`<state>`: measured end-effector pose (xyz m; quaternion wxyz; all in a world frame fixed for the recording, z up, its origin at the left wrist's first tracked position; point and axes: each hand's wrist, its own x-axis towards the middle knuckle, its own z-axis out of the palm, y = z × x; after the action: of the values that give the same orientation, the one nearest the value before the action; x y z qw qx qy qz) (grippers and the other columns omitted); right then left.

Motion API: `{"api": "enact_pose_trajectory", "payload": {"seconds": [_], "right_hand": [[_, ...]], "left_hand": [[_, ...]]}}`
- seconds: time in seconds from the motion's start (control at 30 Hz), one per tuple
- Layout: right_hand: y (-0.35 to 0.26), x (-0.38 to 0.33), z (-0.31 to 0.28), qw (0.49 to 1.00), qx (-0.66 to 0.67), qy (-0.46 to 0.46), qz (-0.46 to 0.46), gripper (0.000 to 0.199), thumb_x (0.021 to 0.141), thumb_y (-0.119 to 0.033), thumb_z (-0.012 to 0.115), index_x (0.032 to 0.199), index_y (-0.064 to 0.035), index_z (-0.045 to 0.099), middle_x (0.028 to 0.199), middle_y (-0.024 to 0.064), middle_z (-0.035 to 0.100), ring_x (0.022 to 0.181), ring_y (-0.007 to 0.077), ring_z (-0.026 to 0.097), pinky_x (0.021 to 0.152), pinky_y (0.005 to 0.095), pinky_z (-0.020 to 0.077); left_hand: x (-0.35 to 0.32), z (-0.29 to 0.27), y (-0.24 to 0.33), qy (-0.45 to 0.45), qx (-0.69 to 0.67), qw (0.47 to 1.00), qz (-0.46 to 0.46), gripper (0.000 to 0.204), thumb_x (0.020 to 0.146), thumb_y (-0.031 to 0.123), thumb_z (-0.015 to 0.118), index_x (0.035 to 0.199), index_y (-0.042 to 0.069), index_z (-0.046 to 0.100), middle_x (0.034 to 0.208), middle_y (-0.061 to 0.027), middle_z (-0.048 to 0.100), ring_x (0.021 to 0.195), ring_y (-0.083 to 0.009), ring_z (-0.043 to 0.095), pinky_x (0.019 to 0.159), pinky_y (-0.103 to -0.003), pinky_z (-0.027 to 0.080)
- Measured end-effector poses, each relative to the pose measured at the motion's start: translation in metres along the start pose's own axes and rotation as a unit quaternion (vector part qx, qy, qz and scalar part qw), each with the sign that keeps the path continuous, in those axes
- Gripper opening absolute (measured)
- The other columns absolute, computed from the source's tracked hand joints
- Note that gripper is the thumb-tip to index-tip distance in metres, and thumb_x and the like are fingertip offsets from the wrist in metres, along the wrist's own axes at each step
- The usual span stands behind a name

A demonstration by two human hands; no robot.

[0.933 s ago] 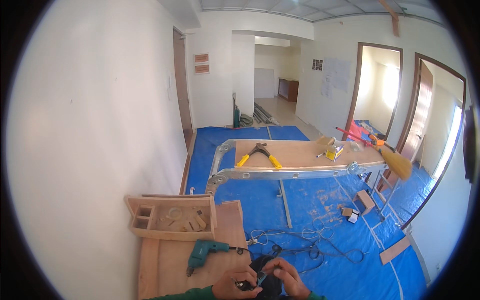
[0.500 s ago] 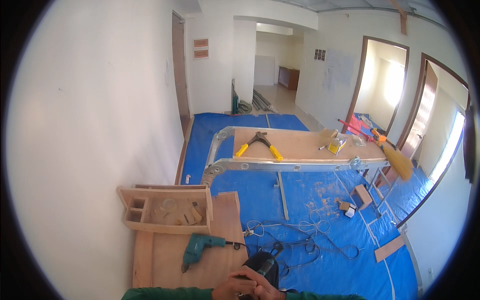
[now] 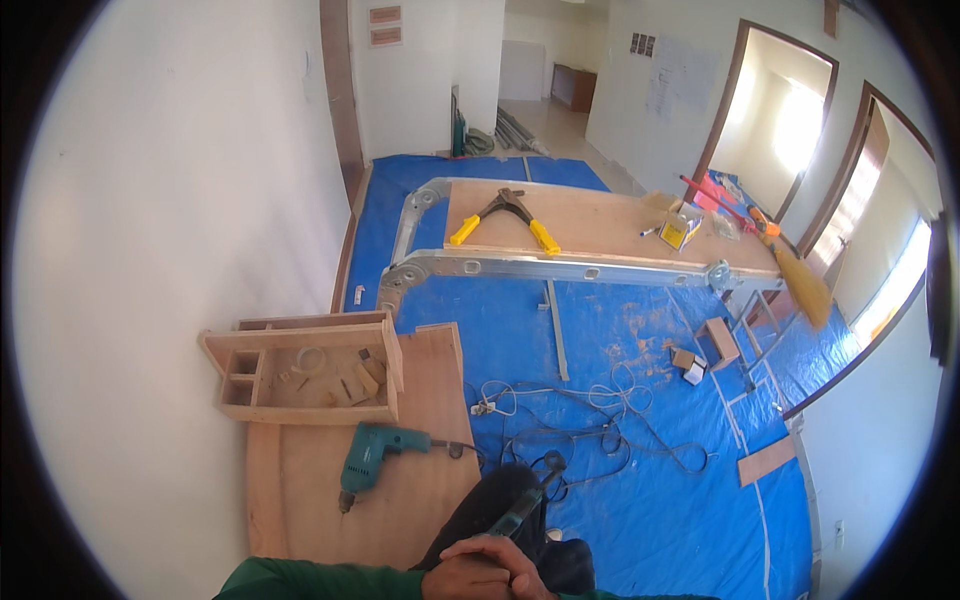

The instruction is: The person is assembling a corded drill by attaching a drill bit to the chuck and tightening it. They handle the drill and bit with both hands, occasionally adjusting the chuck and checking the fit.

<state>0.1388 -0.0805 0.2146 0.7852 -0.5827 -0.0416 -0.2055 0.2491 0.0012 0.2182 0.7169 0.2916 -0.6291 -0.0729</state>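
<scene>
My left hand point(image 3: 462, 579) and my right hand point(image 3: 512, 562) are closed together in my lap at the bottom, the right partly over the left. They are wrapped round the near end of a slim dark green power tool point(image 3: 514, 519), whose body slants up along my thigh to a dark far end. The fingers hide its near part. To the left, a teal corded drill point(image 3: 372, 458) lies on its side on a plywood board point(image 3: 410, 510). Behind the drill stands a wooden tray point(image 3: 300, 412) holding a tape roll and small wood pieces.
Ahead, a plywood-topped metal trestle point(image 3: 590, 267) carries yellow-handled pliers-like cutters point(image 3: 508, 215), a small box point(image 3: 680, 228) and a broom point(image 3: 803, 287). Tangled cables point(image 3: 610, 435) lie on the blue floor sheet point(image 3: 660, 530). A white wall point(image 3: 140, 300) rises close on the left; doorways open on the right.
The view has tipped downward, so the trestle, tray and drill sit higher in the picture and more of my lap shows. My hands stay clasped round the tool.
</scene>
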Motion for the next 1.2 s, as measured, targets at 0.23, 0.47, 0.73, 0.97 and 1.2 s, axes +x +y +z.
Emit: {"api": "enact_pose_trajectory", "payload": {"seconds": [0.23, 0.47, 0.73, 0.97, 1.2], "right_hand": [[-0.015, -0.001, 0.033, 0.967, 0.201, 0.155, 0.025, 0.086, 0.106, -0.065, 0.059, 0.157, 0.0038, 0.046, 0.147, 0.0215, 0.061, 0.129, 0.0289, 0.063, 0.103, 0.0409, 0.0533], [-0.006, 0.027, 0.037, 0.951, 0.097, 0.292, -0.030, 0.078, 0.110, -0.068, 0.035, 0.145, -0.0007, 0.054, 0.124, 0.0206, 0.067, 0.116, 0.0296, 0.066, 0.106, 0.0439, 0.0502], [-0.022, -0.011, 0.011, 0.928, -0.330, 0.169, -0.042, 0.052, 0.111, -0.034, 0.061, 0.149, 0.0014, 0.055, 0.128, 0.0223, 0.064, 0.118, 0.0357, 0.065, 0.107, 0.0449, 0.0511], [-0.018, 0.000, 0.030, 0.904, -0.412, 0.115, 0.003, 0.039, 0.103, -0.009, 0.072, 0.140, -0.0013, 0.063, 0.106, 0.0204, 0.070, 0.097, 0.0424, 0.073, 0.084, 0.0450, 0.0600], [-0.006, -0.030, 0.039, 0.899, -0.394, 0.182, -0.062, 0.031, 0.101, 0.003, 0.070, 0.132, 0.0015, 0.068, 0.097, 0.0182, 0.069, 0.082, 0.0359, 0.072, 0.075, 0.0383, 0.0592]], "left_hand": [[0.002, -0.031, 0.010, -0.206, 0.064, 0.960, -0.177, 0.020, 0.091, 0.022, 0.084, 0.087, 0.008, 0.070, 0.089, -0.0097, 0.070, 0.081, -0.0258, 0.069, 0.081, -0.040, 0.057], [-0.005, -0.049, -0.002, -0.139, 0.093, 0.953, -0.251, 0.033, 0.081, 0.023, 0.096, 0.085, 0.012, 0.065, 0.085, -0.0068, 0.069, 0.081, -0.0222, 0.071, 0.078, -0.036, 0.060], [-0.013, -0.040, -0.025, 0.129, 0.093, 0.946, -0.283, 0.041, 0.093, 0.043, 0.085, 0.092, 0.008, 0.063, 0.089, -0.0083, 0.067, 0.084, -0.0216, 0.069, 0.075, -0.036, 0.055], [-0.038, -0.013, 0.002, 0.272, 0.101, 0.904, -0.315, 0.096, 0.089, 0.096, 0.052, 0.115, 0.004, 0.049, 0.102, -0.0133, 0.060, 0.090, -0.0242, 0.068, 0.086, -0.041, 0.060], [-0.042, -0.004, 0.004, 0.218, 0.106, 0.918, -0.315, 0.079, 0.111, 0.076, 0.033, 0.111, 0.001, 0.054, 0.103, -0.0134, 0.061, 0.089, -0.0212, 0.064, 0.083, -0.036, 0.053]]}}
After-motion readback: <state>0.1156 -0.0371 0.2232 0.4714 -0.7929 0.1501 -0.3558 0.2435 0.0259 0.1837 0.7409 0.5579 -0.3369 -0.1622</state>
